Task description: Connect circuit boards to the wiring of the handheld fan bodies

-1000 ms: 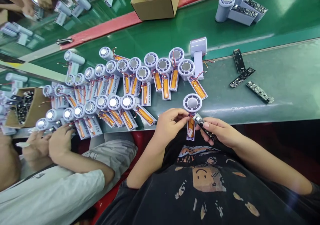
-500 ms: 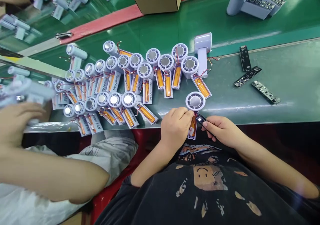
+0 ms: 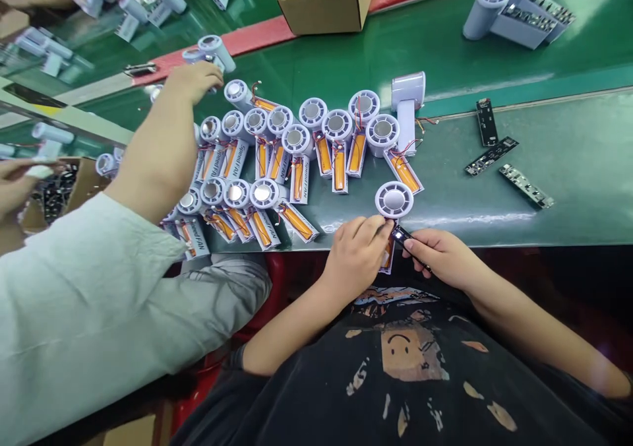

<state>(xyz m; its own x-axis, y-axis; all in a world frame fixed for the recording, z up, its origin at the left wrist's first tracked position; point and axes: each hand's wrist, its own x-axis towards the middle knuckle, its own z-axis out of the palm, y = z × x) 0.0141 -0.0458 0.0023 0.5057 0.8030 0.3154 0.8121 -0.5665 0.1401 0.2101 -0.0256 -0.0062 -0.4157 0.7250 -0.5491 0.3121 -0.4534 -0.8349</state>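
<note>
My left hand [image 3: 357, 256] is closed round the handle of a pale lilac handheld fan [image 3: 394, 199] at the table's front edge. The fan's round head faces up, and part of an orange battery shows in its open handle below my fingers. My right hand [image 3: 440, 256] pinches a narrow black circuit board [image 3: 411, 247] between thumb and fingers. The board's far end is right beside the fan's neck, close to my left fingertips; whether they touch it I cannot tell. Thin wires at the neck are mostly covered by my fingers.
Several open fans [image 3: 338, 124] with orange batteries and loose wires lie left of centre. Three loose circuit boards [image 3: 526, 186] are on the right. A cardboard box [image 3: 327, 2] and more fans [image 3: 487, 10] stand farther back. A co-worker's arm [image 3: 163, 136] reaches across from the left.
The co-worker's arm has swung forward over the table and is now at fans near the red strip. My hands keep their holds, the left fingers shifting slightly towards the board's end.
</note>
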